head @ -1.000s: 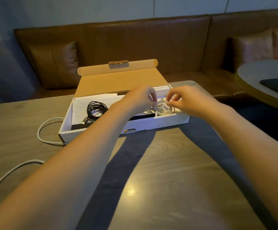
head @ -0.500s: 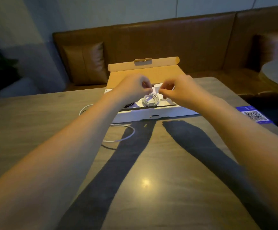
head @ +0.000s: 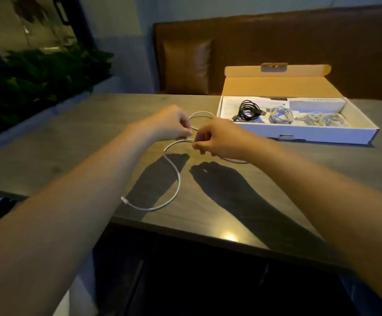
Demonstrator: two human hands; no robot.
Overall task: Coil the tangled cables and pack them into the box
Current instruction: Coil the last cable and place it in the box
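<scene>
Already three coils (one black, two white) lie in the open box (head: 299,133) toward the table's (head: 94,133) far right corner. Left hand (head: 169,124) and right hand (head: 219,140) each pinch the loose white cable (head: 178,179) sprawled near the table's front edge, which seems the last left to coil and pack.

No text can be read; print on the paper sheet (head: 231,106) inside the box (head: 299,133) is too blurred.

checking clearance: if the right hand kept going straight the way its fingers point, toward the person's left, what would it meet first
Most likely the left hand, close beside the right hand, both pinching the white cable on the table. Beyond it the tabletop looks free; depth between the hands is unclear.
</scene>
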